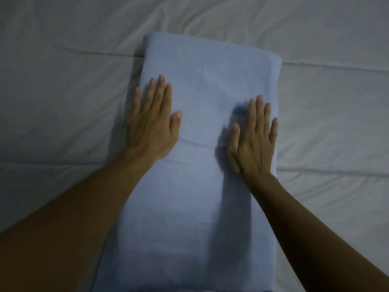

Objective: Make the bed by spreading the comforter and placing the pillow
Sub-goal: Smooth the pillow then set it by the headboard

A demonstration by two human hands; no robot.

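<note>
From the head view, a pale blue rectangular fabric-covered pillow [202, 144] lies lengthwise on the white quilted comforter [63, 81] spread over the bed. The left hand [151, 123] and right hand [252, 140] press flat on the pillow's two sides, fingers extended, each grip apart and grasping nothing.

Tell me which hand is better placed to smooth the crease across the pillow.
Probably the left hand: its palm lies flat on the pillow right beside the crease's left end. The right hand is also flat and open, but sits nearer the pillow's right edge.
</note>
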